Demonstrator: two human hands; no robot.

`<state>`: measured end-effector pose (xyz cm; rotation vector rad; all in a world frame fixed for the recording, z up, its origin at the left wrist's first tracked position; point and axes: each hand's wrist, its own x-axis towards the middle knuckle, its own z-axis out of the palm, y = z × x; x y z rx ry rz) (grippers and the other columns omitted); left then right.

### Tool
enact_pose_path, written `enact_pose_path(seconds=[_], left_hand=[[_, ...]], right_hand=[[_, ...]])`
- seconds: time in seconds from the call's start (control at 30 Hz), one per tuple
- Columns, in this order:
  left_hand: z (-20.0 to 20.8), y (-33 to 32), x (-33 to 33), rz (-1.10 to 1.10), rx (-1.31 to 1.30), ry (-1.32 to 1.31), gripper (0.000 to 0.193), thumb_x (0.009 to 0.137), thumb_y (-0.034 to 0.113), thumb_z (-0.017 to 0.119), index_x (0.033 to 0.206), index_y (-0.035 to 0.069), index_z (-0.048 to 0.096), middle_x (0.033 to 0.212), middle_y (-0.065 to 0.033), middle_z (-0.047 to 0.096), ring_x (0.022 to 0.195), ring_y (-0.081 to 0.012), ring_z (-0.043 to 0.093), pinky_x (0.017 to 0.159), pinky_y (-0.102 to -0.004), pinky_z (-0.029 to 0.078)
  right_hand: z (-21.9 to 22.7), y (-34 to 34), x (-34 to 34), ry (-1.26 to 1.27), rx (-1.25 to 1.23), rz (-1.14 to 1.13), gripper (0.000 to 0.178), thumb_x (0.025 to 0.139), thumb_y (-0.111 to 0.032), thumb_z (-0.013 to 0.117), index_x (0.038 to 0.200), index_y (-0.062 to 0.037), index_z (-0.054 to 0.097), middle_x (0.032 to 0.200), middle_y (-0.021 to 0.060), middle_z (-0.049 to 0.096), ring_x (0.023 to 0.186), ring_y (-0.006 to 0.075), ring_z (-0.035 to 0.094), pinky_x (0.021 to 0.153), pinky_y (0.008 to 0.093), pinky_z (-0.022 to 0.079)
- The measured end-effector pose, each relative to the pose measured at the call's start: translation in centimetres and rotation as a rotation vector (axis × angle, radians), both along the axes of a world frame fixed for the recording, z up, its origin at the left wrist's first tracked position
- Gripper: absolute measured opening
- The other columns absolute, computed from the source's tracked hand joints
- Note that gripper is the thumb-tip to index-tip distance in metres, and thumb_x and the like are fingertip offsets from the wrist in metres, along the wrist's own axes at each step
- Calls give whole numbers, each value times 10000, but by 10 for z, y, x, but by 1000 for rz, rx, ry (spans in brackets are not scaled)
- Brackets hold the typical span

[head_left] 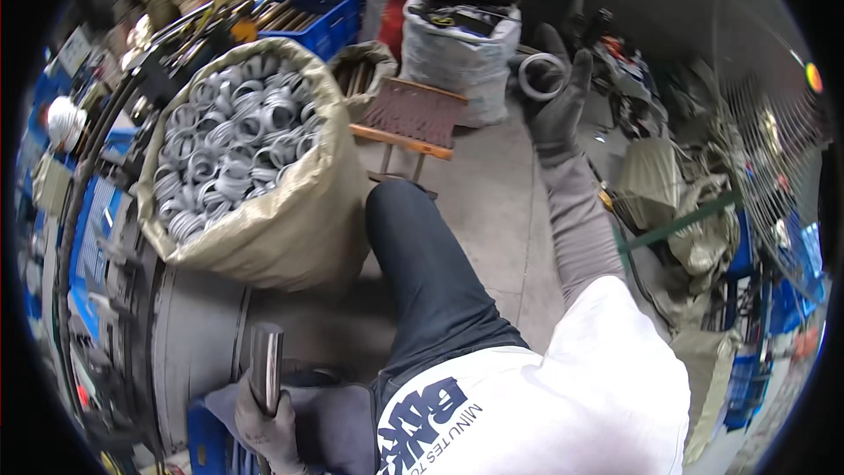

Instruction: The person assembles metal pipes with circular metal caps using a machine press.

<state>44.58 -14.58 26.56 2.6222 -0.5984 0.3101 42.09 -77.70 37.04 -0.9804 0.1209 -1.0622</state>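
My left hand (266, 434), in a grey glove, is wrapped round a shiny metal cylinder (265, 362), which stands nearly upright at the lower left. My right hand (561, 116), also gloved, is stretched far forward to the right. A grey metal ring (524, 79) sits in it, over the palm between the thumb and the fingers, which are spread; the exact hold is hard to make out. To the left of my knee stands a large beige woven sack (299, 242), its top rolled open. It is filled with many similar grey metal rings (230, 145).
A small stool (411, 114) with a dark red top stands ahead. Behind it is a white sack (457, 66), with a blue crate (330, 22) of rods to the left. Beige sacks (655, 176) and a wire mesh screen (774, 114) are at the right.
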Motion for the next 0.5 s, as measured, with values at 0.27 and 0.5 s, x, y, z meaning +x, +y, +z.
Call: enact_pose_path(seconds=[0.27, 0.5], left_hand=[[18, -29, -1, 55, -38, 131, 653, 776, 166, 803, 1365, -53, 626, 1147, -254, 694, 1068, -424, 684, 945, -468, 529], [16, -11, 0, 0, 17, -43, 740, 687, 271, 907, 1353, 45, 675, 1122, -195, 762, 1000, -428, 727, 903, -502, 564]], right_hand=[[-39, -272, -191, 254, 285, -733, 520, 1091, -542, 467, 1147, -104, 741, 1045, 105, 783, 862, 233, 760, 665, 418, 610], [-85, -210, -108, 86, 239, -257, 516, 1000, -515, 682, 1279, -81, 705, 1181, 124, 749, 1007, 252, 734, 804, 388, 616]])
